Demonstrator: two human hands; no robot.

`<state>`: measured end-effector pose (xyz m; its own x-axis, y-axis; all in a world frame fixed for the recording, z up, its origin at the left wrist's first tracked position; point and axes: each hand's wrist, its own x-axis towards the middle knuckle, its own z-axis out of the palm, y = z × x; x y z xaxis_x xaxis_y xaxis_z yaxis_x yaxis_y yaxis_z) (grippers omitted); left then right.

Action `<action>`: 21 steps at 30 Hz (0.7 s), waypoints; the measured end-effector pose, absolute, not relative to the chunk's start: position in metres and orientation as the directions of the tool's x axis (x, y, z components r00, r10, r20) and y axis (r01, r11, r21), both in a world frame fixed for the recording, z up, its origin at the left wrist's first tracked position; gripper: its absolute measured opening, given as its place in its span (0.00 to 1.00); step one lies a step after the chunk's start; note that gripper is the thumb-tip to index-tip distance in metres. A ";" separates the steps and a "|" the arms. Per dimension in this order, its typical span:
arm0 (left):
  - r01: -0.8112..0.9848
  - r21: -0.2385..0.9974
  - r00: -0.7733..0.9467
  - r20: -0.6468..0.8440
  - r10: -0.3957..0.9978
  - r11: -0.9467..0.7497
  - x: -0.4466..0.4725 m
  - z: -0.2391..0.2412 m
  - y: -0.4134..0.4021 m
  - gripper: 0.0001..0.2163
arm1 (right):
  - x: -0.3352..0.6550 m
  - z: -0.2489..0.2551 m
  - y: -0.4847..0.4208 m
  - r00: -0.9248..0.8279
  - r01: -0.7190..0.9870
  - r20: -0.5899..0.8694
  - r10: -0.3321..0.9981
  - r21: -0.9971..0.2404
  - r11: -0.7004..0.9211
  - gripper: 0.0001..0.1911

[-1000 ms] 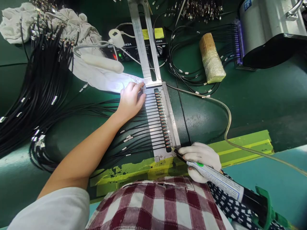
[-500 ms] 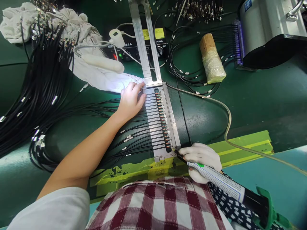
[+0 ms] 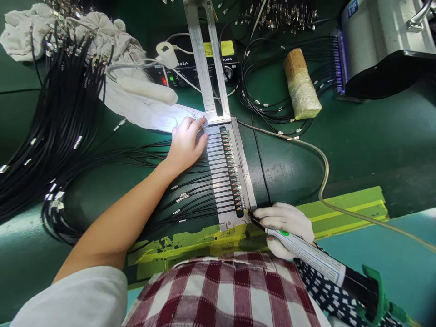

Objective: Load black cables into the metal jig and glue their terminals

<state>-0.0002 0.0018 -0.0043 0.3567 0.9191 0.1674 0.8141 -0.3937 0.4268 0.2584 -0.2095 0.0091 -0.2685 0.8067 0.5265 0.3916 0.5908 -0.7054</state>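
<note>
My bare left hand (image 3: 186, 141) rests at the upper left edge of a slotted metal fixture (image 3: 215, 181), fingers stretched out and thumb apart. Several thin black cables (image 3: 190, 184) lie side by side across the fixture, their small stripped ends and connectors (image 3: 231, 170) in a row over its long slot. In a white, stained glove, my right hand (image 3: 288, 225) is closed around a glue syringe (image 3: 309, 256) with a printed label and a green end piece. The syringe's dark nozzle points at the fixture's lower right corner, close to the lowest connector.
A black control box (image 3: 185, 68) stands behind the fixture's metal handle (image 3: 200, 54). Bundled black cables (image 3: 64, 113) and a white glove (image 3: 143, 109) lie left. To the right are a wrapped block (image 3: 302, 86), a silver machine (image 3: 384, 45) and a clear hose (image 3: 323, 168).
My right hand and the syringe have shifted very slightly to the left, with the nozzle tip nearer the lowest connector. The left hand stays in place on the fixture.
</note>
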 end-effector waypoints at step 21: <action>0.821 0.408 0.358 0.180 0.916 -0.400 0.000 -0.006 0.003 0.20 | 0.255 0.018 -0.208 -0.191 0.379 0.556 0.809 -0.719 0.583 0.13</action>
<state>-0.0001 0.0026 -0.0058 0.3577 0.9163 0.1800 0.8207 -0.4004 0.4076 0.2551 -0.2081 0.0180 -0.1915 0.8091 0.5556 0.3786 0.5832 -0.7187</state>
